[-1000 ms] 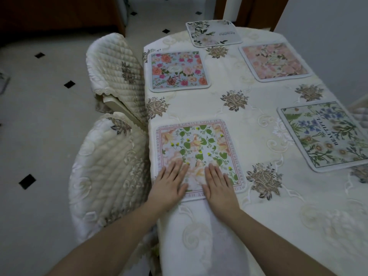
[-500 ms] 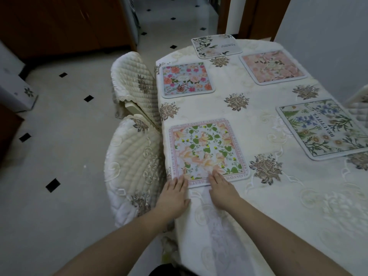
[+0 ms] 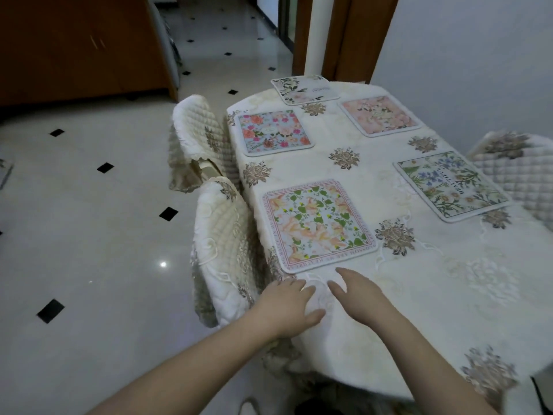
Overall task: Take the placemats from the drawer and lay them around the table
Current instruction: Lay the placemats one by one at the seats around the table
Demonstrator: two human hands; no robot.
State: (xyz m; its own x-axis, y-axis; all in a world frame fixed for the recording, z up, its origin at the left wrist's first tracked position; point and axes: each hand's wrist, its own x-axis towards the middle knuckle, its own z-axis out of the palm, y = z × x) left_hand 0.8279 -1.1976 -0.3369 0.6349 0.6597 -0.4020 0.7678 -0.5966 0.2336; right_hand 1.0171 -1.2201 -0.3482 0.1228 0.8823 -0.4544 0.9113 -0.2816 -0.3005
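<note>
Five placemats lie flat on the table (image 3: 449,295), which wears a cream embroidered tablecloth (image 3: 359,163). Nearest the hands is the green-leaf placemat (image 3: 318,224), square with a lettered pink border, set by the left edge; beyond it on the same side, the pink-and-blue rose placemat (image 3: 273,132); at the far end, the white placemat with leaf corners (image 3: 303,89), its far edge seeming to overhang the table, though the wide lens makes this uncertain; on the right side, the peach floral placemat (image 3: 380,115) and the botanical wildflower placemat (image 3: 452,185). All five are well apart from one another. The left hand (image 3: 287,308) rests on the cloth at the table's near left edge, fingers loosely spread, holding nothing; the right hand (image 3: 357,290) sits just beside it with fingers extended, likewise empty, fingertips just short of the green-leaf placemat and not touching it. Handling, by judgement: the mats look thin, light and fairly flexible, with bound rounded edges and a printed face; not fragile. They would likely slide over the cloth under flat palms, yet may drag the cloth into wrinkles if pushed hard. Best taken by pinching a corner or edge, or nudged with flat fingers. Quilted chair covers (image 3: 223,241) stand tucked along the left side, another (image 3: 520,163) at the right. No drawer is in view.
</note>
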